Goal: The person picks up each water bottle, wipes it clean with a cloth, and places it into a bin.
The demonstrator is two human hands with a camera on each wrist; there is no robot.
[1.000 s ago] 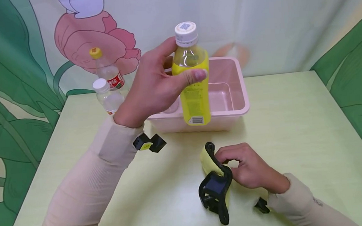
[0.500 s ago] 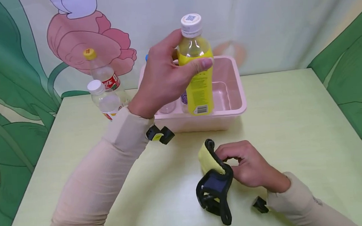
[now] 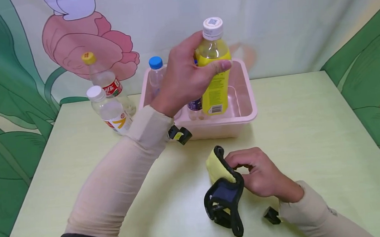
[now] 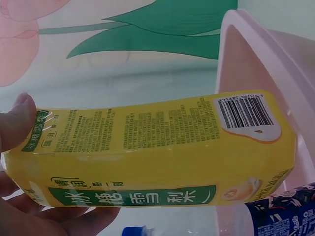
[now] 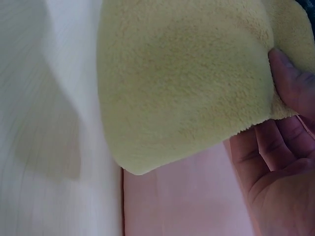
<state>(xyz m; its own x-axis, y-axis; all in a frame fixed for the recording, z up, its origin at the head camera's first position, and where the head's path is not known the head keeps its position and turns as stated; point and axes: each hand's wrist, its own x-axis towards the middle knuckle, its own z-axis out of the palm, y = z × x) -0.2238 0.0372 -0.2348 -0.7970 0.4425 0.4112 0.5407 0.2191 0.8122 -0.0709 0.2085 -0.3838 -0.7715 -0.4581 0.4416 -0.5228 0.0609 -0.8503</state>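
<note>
My left hand [image 3: 184, 76] grips a drink bottle [image 3: 216, 94] with a white cap and yellow label, upright over the pink plastic bin [image 3: 253, 111]. In the left wrist view the bottle's label [image 4: 167, 147] fills the middle, thumb on one side and fingers curled underneath. Low in front of the bin, my right hand [image 3: 264, 173] pinches a folded yellow fleecy cloth [image 3: 217, 169] with black edging and a dark blue patch. The right wrist view shows the cloth's fuzzy side [image 5: 187, 78] between thumb and fingers. Inside the bin stand a blue-capped clear bottle [image 3: 156, 72] and a dark-labelled bottle [image 3: 195, 105], partly hidden.
Left of the bin, a yellow-capped bottle with a red label [image 3: 111, 87] and a white-capped bottle [image 3: 107, 112] stand on the pale table [image 3: 306, 126]. A patterned curtain [image 3: 285, 31] hangs right behind the bin.
My left hand has carried the yellow-labelled bottle rightward and, lately, slightly down over the bin. The blue cap has come into view behind it. The right hand and cloth stay nearly still.
</note>
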